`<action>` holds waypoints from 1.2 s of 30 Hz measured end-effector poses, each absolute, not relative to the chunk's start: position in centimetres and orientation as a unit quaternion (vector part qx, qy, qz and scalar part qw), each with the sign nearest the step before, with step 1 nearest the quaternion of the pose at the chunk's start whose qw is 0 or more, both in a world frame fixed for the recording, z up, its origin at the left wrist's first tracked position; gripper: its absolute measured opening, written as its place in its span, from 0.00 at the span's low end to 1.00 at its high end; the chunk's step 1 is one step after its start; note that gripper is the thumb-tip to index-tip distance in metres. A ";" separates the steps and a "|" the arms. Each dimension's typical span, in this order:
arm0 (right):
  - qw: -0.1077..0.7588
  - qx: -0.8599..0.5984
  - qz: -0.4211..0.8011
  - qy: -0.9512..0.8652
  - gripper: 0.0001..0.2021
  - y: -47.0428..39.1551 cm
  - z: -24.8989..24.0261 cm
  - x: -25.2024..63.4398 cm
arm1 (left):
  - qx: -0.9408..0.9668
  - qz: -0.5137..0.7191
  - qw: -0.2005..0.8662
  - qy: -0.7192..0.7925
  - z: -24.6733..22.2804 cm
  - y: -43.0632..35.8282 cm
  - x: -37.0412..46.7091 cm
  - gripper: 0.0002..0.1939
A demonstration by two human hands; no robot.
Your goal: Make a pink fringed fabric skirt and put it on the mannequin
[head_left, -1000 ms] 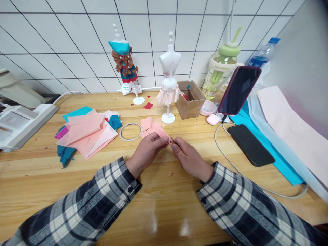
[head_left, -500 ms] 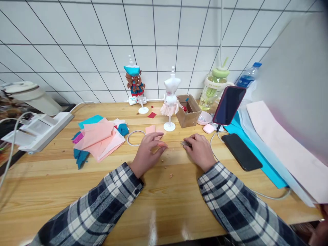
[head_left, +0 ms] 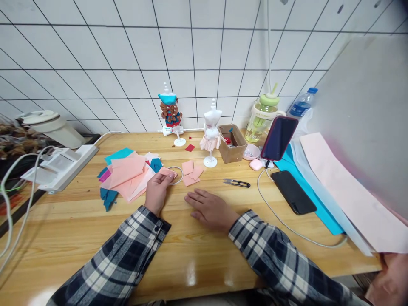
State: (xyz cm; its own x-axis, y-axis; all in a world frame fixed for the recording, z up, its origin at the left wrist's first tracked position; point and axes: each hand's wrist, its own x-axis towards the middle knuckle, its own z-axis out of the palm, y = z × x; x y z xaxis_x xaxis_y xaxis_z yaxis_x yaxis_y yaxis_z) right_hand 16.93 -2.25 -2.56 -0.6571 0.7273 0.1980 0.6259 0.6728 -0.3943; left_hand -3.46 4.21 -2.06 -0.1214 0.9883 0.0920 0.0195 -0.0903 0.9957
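1. Pink paper (head_left: 167,171): pinched between thumb and fingers of the left hand (head_left: 156,195), at one o'clock from that palm; long axis roughly nine to three.
2. Right hand (head_left: 212,209): farther off, palm down, fingers slightly apart; the paper lies toward ten o'clock.

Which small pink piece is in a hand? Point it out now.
The pink piece pinched in the left hand, by the white ring; the other small pink pieces lie on the table, beyond the right hand.
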 end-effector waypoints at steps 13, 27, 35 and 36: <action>0.139 -0.298 0.181 -0.927 0.24 -6.2 -2.5 21.5 | 0.497 0.513 0.456 0.531 -2.3 4.3 -3.7 0.15; 0.199 -0.533 0.159 -0.807 0.28 -9.1 -2.4 21.6 | 0.761 0.265 0.443 0.393 -0.9 2.1 -1.5 0.06; 0.216 -0.567 0.196 -0.771 0.14 -6.4 -3.1 19.0 | 0.701 0.358 0.425 0.447 -1.5 2.5 -2.5 0.08; 0.217 -0.576 0.196 -0.763 0.10 -6.4 -3.1 18.9 | 0.691 0.370 0.426 0.452 -1.4 2.4 -2.4 0.08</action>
